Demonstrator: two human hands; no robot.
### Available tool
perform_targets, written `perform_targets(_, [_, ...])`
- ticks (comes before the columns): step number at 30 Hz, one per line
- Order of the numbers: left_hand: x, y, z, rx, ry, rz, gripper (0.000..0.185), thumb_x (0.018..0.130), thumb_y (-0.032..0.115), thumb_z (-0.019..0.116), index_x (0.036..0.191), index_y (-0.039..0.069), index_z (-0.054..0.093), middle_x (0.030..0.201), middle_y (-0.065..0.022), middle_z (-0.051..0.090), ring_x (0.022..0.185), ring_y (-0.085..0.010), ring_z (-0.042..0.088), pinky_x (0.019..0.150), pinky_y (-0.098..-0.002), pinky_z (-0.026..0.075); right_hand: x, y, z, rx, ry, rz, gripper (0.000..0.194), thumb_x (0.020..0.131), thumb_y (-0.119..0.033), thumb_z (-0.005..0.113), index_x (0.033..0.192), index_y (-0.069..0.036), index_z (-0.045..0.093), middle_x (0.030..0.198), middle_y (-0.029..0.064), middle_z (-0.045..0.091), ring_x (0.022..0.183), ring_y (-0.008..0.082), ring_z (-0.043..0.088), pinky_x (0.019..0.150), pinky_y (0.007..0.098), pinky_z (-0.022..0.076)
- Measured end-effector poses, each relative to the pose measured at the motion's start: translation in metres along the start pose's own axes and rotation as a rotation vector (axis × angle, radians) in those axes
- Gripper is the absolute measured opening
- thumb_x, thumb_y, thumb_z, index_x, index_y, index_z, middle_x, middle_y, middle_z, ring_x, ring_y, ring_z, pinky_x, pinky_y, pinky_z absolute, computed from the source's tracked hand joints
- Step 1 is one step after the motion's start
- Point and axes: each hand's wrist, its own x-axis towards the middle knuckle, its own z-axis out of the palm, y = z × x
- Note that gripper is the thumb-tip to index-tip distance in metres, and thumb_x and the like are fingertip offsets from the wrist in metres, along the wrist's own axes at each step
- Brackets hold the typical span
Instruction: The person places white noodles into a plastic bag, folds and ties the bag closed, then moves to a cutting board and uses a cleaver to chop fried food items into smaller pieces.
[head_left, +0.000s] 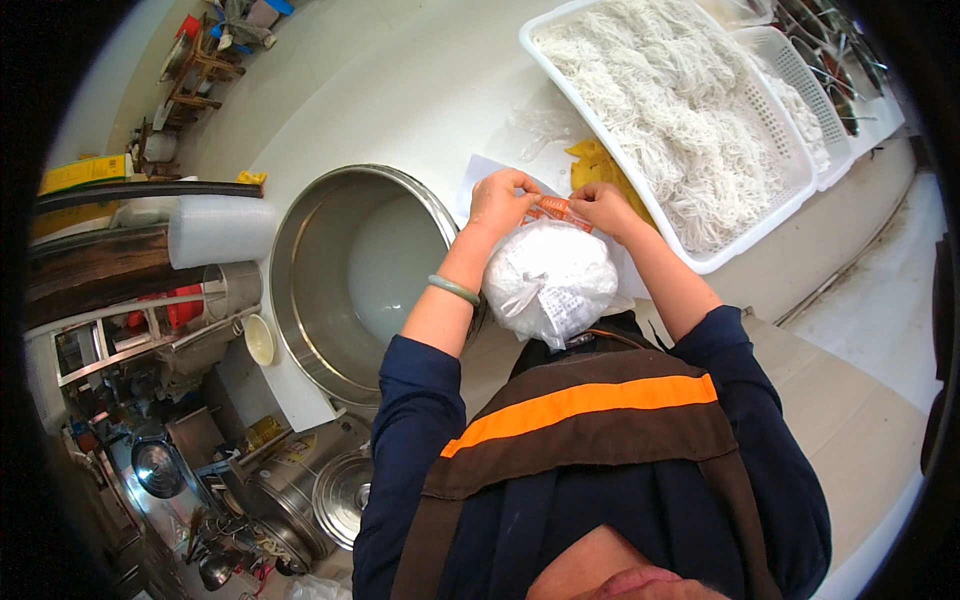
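Note:
A white, tightly filled plastic bag (553, 277) rests against my apron at the counter edge, with printed writing showing through its side. Just beyond it, my left hand (504, 204) pinches one end of an orange printed piece of plastic (564, 208). The other end is between the thumb and fingers of my right hand (606, 211). Whether this orange piece belongs to the white bag, I cannot tell. Behind my hands lie a white sheet (475, 171) and a yellow cloth (592, 169), the cloth partly under a noodle basket.
A large white plastic basket (679, 259) of white noodles stands right, beside a smaller basket (832, 112). At left is a deep steel pot (322, 300) with cloudy liquid. Stacked clear plastic containers (223, 231) and a pale cup (259, 340) are farther left.

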Motion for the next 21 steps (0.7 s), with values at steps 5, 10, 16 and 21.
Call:
perform_targets(5, [0.0,0.002,0.0,-0.004,-0.014,0.029,0.006,0.075,0.007,0.074,0.081,0.006,0.073,0.084,-0.0082,0.07,0.069,-0.0192,0.069,0.066,-0.033,0.057,-0.001,-0.004,0.0,-0.001,0.005,0.014,0.021,0.081,-0.016,0.068,0.092,0.002,0.07,0.083,0.0079,0.068,0.072,0.0136,0.061,0.065,0.0291,0.0489])
perform_targets(10, [-0.001,-0.014,0.008,0.028,0.014,0.187,0.006,0.073,0.007,0.076,0.078,0.007,0.073,0.084,-0.0077,0.07,0.075,-0.021,0.068,0.072,-0.0357,0.054,0.002,-0.002,0.0,-0.019,0.05,0.042,0.023,0.076,-0.019,0.067,0.09,-0.003,0.073,0.081,0.0102,0.07,0.074,0.0187,0.064,0.069,0.0328,0.0498])
perform_targets(16, [0.001,-0.037,-0.01,-0.154,0.073,0.068,0.004,0.078,0.003,0.073,0.081,0.003,0.07,0.086,-0.0033,0.067,0.084,-0.0133,0.062,0.078,-0.0272,0.049,0.005,0.007,-0.001,-0.024,0.054,0.03,0.024,0.077,-0.019,0.067,0.092,-0.002,0.072,0.084,0.0122,0.07,0.077,0.021,0.065,0.072,0.0338,0.0499])
perform_targets(21, [-0.011,-0.025,-0.036,-0.518,0.213,0.081,0.006,0.08,0.007,0.074,0.084,0.003,0.07,0.087,-0.0038,0.067,0.084,-0.0134,0.062,0.078,-0.0272,0.049,-0.003,0.003,-0.004,-0.153,0.16,-0.114,0.031,0.083,-0.021,0.065,0.104,0.002,0.068,0.1,0.0195,0.069,0.093,0.029,0.067,0.083,0.0363,0.0509])
